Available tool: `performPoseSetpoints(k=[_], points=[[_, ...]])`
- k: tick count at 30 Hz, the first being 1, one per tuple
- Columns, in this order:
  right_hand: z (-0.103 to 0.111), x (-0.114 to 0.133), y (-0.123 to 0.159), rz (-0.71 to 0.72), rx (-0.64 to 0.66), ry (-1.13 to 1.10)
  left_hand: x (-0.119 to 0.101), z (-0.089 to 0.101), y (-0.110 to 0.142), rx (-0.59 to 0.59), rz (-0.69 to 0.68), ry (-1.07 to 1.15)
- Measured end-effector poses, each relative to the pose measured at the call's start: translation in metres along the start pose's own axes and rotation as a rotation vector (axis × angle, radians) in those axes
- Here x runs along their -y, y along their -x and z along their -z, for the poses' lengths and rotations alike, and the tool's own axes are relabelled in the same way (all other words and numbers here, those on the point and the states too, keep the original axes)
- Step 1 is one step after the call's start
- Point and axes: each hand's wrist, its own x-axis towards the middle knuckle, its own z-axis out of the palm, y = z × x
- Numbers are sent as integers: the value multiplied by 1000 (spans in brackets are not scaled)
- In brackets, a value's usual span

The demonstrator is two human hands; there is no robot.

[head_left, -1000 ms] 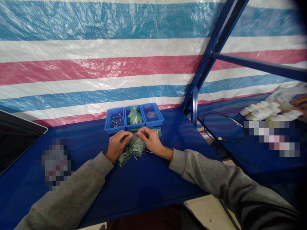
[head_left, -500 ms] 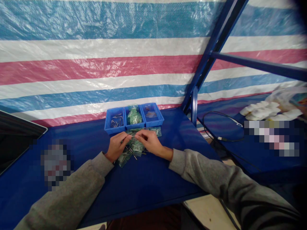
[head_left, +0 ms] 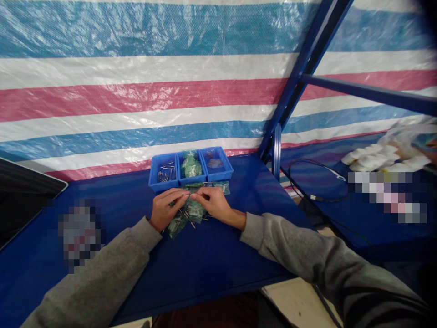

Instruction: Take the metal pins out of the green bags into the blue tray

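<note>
My left hand (head_left: 167,207) and my right hand (head_left: 214,201) meet fingertip to fingertip above a pile of small green plastic bags (head_left: 196,209). Both are closed in a pinch. A tiny light-coloured bit shows at the left fingertips, too small to name; what the right fingers pinch is hidden. Several thin metal pins (head_left: 190,219) lie loose among the bags below my hands. Just beyond stand three joined blue bins: the left bin (head_left: 164,186) has metal pins in it, the middle bin (head_left: 193,179) a green plastic bundle, the right bin (head_left: 220,175) some small thin pieces.
The blue table (head_left: 205,269) runs up to a striped plastic sheet (head_left: 136,100). A dark panel (head_left: 27,200) stands at the left, near a blurred-out item. To the right are a blue metal frame (head_left: 293,95), a black cable (head_left: 290,175) and white gloves (head_left: 372,157) on another surface.
My left fingers have shifted slightly right and straightened a little, nearer the right fingertips. The right hand has barely moved; bins and bags stay as they were.
</note>
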Motion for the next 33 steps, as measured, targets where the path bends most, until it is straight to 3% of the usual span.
performPoseSetpoints(k=[8, 15, 19, 27, 31, 33], points=[[1, -2, 1, -51, -97, -35, -2, 0, -1, 24, 200, -40], [3, 2, 1, -45, -93, -40, 3, -3, -2, -24, 74, -92], [3, 1, 1, -37, -96, -45, 4, -3, -1, -65, 83, -82], [2, 1, 1, -38, -85, -30, 8, -3, 3, -41, 103, -28], [2, 0, 2, -37, -81, -26, 8, 3, -9, -112, 80, -97], [1, -1, 2, -38, -76, -24, 12, 10, -21, -215, 69, -168]])
